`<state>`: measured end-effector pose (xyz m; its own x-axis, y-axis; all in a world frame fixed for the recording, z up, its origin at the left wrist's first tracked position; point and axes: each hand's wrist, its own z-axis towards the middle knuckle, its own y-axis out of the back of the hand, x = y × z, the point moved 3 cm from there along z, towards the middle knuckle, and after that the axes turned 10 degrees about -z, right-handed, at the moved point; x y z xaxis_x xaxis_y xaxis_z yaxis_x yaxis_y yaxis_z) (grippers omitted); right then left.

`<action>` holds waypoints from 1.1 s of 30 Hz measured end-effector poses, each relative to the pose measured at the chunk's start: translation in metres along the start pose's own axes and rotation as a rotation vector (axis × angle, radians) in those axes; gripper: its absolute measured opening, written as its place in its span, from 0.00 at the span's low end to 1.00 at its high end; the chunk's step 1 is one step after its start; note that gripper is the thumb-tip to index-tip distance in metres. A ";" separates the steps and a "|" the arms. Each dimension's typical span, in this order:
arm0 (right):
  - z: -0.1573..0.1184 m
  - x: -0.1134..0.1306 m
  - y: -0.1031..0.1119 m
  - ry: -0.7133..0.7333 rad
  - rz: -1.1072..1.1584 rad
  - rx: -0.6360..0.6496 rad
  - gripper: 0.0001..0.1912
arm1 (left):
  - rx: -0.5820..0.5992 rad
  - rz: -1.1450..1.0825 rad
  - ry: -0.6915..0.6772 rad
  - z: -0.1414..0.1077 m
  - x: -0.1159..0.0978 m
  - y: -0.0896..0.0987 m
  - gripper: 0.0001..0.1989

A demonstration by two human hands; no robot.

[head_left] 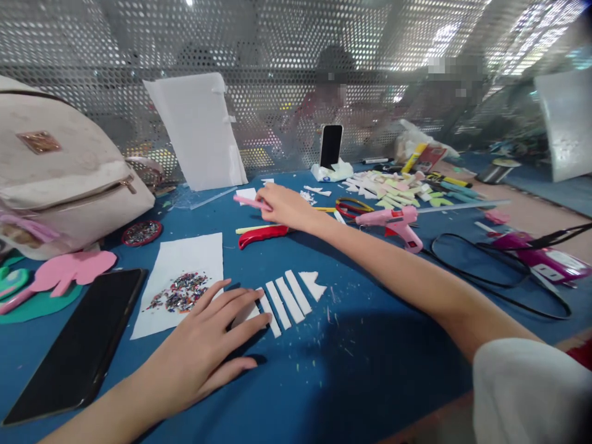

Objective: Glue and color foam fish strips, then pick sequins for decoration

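My left hand (210, 345) lies flat with its fingers apart, the fingertips over the left end of a row of white foam strips (290, 300). A notched white piece (312, 285) lies at the row's right end. Farther back, my right hand (284, 206) is closed round a slim pink stick-like tool (250, 202), whose exact kind I cannot make out. Just below that hand is a red-handled tool (263, 235), partly hidden by the wrist. A white sheet (203, 250) bearing a heap of shiny coloured bits (185, 291) is beside my left hand.
A pink glue gun (393, 223), a cable (462, 287) and a purple power strip (541, 254) lie to the right. Foam scraps (393, 186) are piled behind them. A black phone (76, 345), a pink cut-out (74, 269) and a backpack (69, 166) occupy the left.
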<state>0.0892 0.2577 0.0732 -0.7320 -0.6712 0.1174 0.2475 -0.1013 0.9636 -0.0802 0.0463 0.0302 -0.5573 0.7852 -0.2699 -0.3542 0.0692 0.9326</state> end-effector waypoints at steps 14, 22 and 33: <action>-0.084 0.072 0.040 0.411 0.493 0.240 0.11 | 0.032 0.066 -0.051 -0.004 0.005 -0.001 0.23; -0.083 0.073 0.031 0.355 0.408 0.354 0.12 | 0.039 0.061 -0.062 -0.006 0.006 -0.002 0.25; -0.084 0.074 0.032 0.337 0.371 0.403 0.11 | 0.052 0.057 -0.062 -0.006 0.007 -0.002 0.24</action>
<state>0.0961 0.1428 0.0923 -0.3875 -0.8093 0.4415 0.1398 0.4218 0.8958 -0.0879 0.0480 0.0247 -0.5272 0.8254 -0.2018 -0.2829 0.0534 0.9576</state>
